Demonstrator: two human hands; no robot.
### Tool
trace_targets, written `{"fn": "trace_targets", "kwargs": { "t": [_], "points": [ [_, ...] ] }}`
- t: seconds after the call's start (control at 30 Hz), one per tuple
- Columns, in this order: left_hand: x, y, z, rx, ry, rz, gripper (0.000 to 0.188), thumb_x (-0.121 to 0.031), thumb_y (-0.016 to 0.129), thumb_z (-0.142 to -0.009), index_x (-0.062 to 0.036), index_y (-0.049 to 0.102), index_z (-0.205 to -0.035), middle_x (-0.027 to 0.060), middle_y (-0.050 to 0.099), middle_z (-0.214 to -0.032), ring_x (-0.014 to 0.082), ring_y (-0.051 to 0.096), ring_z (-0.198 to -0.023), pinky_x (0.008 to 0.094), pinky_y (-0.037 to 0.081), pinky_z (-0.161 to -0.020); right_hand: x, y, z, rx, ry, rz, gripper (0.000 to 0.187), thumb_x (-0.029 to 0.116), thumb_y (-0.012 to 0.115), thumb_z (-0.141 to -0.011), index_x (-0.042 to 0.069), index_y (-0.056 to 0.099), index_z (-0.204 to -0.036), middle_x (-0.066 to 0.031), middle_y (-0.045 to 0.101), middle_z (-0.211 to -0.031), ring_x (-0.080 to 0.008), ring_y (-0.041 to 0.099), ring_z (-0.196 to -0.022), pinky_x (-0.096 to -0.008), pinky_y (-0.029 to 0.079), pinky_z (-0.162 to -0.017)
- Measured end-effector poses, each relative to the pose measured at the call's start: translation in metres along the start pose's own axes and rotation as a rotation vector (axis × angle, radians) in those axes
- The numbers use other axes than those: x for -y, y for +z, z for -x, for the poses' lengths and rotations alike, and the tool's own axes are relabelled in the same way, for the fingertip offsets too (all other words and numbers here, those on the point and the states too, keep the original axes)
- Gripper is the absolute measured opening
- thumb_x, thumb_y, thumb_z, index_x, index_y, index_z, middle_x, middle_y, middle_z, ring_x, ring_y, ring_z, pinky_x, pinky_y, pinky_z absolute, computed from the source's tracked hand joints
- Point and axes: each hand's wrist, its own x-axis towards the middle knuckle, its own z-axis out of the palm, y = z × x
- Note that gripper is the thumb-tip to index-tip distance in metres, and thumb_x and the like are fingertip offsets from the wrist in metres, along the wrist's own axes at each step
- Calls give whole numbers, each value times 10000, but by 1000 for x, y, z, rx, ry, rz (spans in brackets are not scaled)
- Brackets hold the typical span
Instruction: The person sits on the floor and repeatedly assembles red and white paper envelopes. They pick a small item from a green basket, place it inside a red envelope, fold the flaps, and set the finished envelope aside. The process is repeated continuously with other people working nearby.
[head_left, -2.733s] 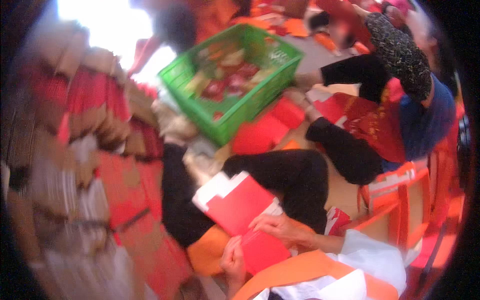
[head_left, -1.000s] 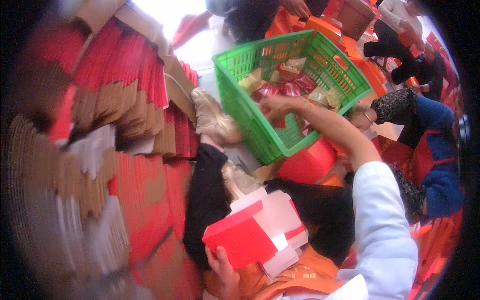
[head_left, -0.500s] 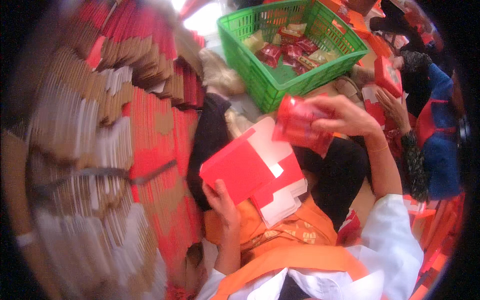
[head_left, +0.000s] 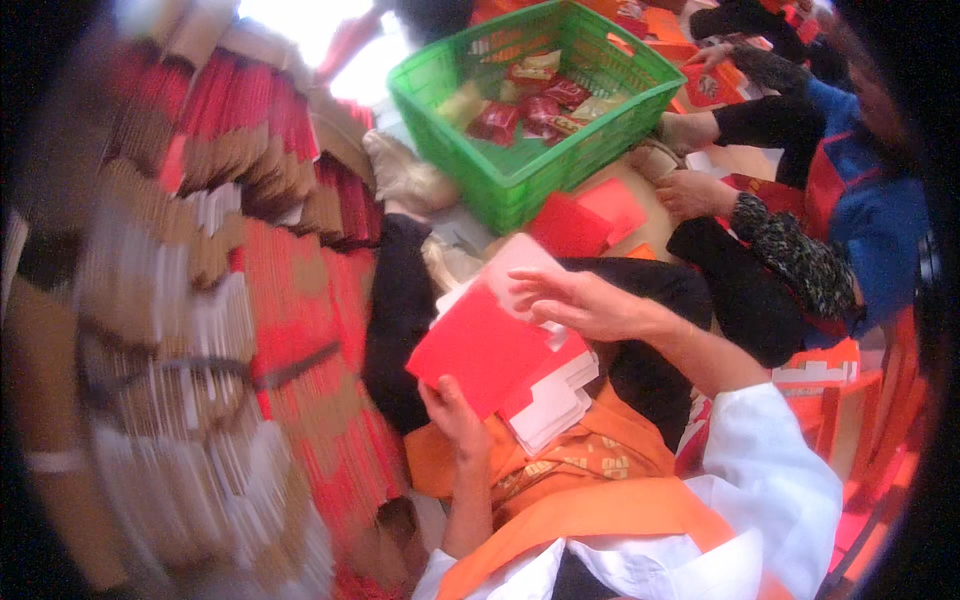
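A red carton (head_left: 480, 350) with white inner flaps lies tilted over my lap. My left hand (head_left: 455, 415) is closed on its lower left edge, thumb on the red face. Across the carton's white flap (head_left: 520, 262) reaches my right hand (head_left: 590, 305), fingers stretched and slightly apart, with nothing visible in them. Whether its fingertips touch the flap I cannot tell. Under the carton sit several more flat red-and-white cartons (head_left: 550, 410), resting on my orange apron (head_left: 610, 440).
Beyond my knees stands a green plastic crate (head_left: 500, 190) with several red and pale packets (head_left: 540, 112). Large stacks of folded red, white and brown cardboard (head_left: 300, 300) fill the left. At the right a co-worker in blue sleeves (head_left: 875, 240) sits close. Red cards (head_left: 570, 225) lie beside the crate.
The red packet that was in my right hand no longer shows there. That hand has moved left and down onto the carton's flap. My left hand keeps its hold.
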Motion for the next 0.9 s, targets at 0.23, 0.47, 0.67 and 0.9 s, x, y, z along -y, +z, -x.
{"fn": "trace_targets", "kwargs": {
  "t": [0.23,0.47,0.67,0.9],
  "points": [
    [38,-54,10,217,748,-1092,577,-83,484,-808,56,239,-1311,280,381,-1243,452,408,-1103,496,326,-942,-20,52,57,-435,-276,138,404,197,647,-767,3,530,-1102,-174,577,-997,-279,579,-904,-360,469,-767],
    [3,1,37,584,521,-787,535,-74,487,-806,53,269,-1278,270,400,-1219,441,420,-1091,490,334,-935,-34,66,82,-396,-289,69,325,187,556,-844,37,532,-1132,-160,596,-944,-268,582,-877,-347,463,-755],
    [-2,15,41,727,471,-746,500,-66,490,-805,50,295,-1251,262,416,-1199,431,430,-1080,484,340,-929,-45,67,114,57,-333,-113,296,154,499,-888,14,524,-1148,-153,593,-1021,-206,563,-927,-302,439,-773],
    [-1,23,44,785,453,-728,459,-57,493,-804,47,325,-1218,253,435,-1175,420,442,-1068,477,348,-922,-53,98,127,33,-37,-447,236,204,470,-904,14,484,-1043,-121,548,-1115,-187,541,-931,-299,430,-765]
  ]
}}
